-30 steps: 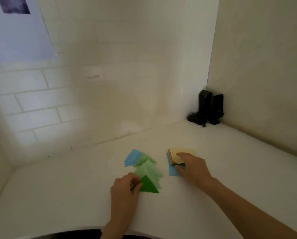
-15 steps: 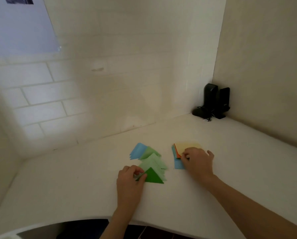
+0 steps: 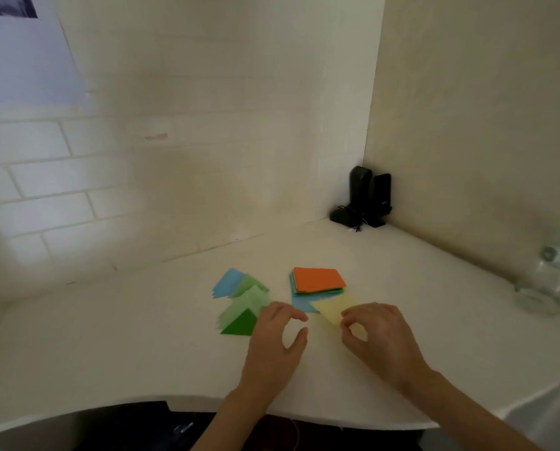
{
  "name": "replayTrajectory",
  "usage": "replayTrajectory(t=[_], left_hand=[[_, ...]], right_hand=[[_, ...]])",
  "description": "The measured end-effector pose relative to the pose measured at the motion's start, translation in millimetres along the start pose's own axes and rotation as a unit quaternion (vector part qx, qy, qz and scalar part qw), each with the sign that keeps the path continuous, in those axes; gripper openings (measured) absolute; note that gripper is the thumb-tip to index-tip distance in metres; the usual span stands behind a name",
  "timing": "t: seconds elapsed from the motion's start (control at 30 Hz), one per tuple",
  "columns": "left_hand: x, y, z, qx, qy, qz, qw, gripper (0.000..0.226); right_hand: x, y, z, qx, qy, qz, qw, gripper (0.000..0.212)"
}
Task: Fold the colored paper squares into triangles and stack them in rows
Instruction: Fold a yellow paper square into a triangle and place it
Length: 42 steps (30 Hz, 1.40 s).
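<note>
A row of folded triangles lies on the white table: a blue one [image 3: 227, 283] at the far end, pale green ones [image 3: 252, 297] in the middle, a dark green one [image 3: 240, 324] nearest me. To the right sits a stack of paper squares [image 3: 317, 279] with orange on top and a blue sheet [image 3: 299, 303] sticking out below. My right hand [image 3: 378, 336] pinches a pale yellow sheet [image 3: 335, 306] just in front of the stack. My left hand [image 3: 277, 336] hovers beside the dark green triangle, fingers loosely curved, holding nothing.
Black devices [image 3: 368, 198] with a cable stand in the far corner where the walls meet. A clear glass object [image 3: 555, 271] sits at the right edge. The table's curved front edge [image 3: 207, 400] runs close below my wrists.
My right hand has pulled the yellow sheet off the stack toward me, uncovering the orange square. My left hand has let go of the dark green triangle and shifted right.
</note>
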<state>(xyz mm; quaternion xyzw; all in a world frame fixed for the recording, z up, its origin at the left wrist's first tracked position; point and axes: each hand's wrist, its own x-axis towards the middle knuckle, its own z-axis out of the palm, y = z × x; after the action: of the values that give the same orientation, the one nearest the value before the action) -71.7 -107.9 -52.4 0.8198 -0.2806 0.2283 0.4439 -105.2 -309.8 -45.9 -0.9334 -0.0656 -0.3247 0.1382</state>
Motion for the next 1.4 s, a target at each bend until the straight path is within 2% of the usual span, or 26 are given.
replayTrajectory(t=[0.07,0.13,0.23,0.4,0.63,0.8,0.93,1.03,1.13,1.3,1.4], left_hand=[[-0.3,8.7,15.9,-0.009,-0.069,0.023,0.997,0.023],[-2.7,11.7,28.5,0.000,-0.130,0.028,0.991,0.027],[-6.0,7.9,43.2,0.021,-0.175,0.039,0.984,0.030],[-4.1,0.9,54.1,0.051,-0.182,0.036,0.981,0.031],[2.2,-2.7,58.8,0.028,-0.172,0.008,0.985,0.032],[7.3,-0.8,60.6,0.012,-0.185,-0.047,0.982,0.036],[13.3,3.0,60.6,0.005,-0.208,-0.095,0.974,0.047],[13.4,1.6,60.5,-0.004,-0.215,-0.112,0.970,0.045],[13.8,0.2,57.4,-0.025,-0.232,-0.120,0.965,0.030],[16.1,-2.9,48.5,-0.049,-0.267,-0.117,0.955,0.030],[16.3,-1.6,43.4,-0.060,-0.285,-0.114,0.950,0.033]], right_hand=[[-18.2,3.9,-3.2,-0.003,-0.021,-0.015,1.000,0.004],[-30.4,8.8,-5.2,-0.009,-0.044,-0.019,0.999,0.009],[-39.7,15.4,-7.5,-0.001,-0.077,-0.020,0.997,0.009],[-46.0,23.3,-4.7,0.061,-0.097,0.028,0.993,0.008],[-35.7,27.7,1.7,0.132,-0.139,0.105,0.976,0.031],[-29.0,29.8,-2.9,0.208,-0.159,0.144,0.954,0.015],[-13.1,29.3,-5.5,0.199,-0.258,0.194,0.925,0.024],[-5.7,33.1,-3.6,0.209,-0.283,0.222,0.909,0.026],[-5.3,37.5,-6.1,0.225,-0.300,0.219,0.901,0.025],[-6.6,43.0,-23.6,0.249,-0.331,0.176,0.893,0.022],[-17.4,38.6,-17.8,0.218,-0.299,0.142,0.918,0.013]])
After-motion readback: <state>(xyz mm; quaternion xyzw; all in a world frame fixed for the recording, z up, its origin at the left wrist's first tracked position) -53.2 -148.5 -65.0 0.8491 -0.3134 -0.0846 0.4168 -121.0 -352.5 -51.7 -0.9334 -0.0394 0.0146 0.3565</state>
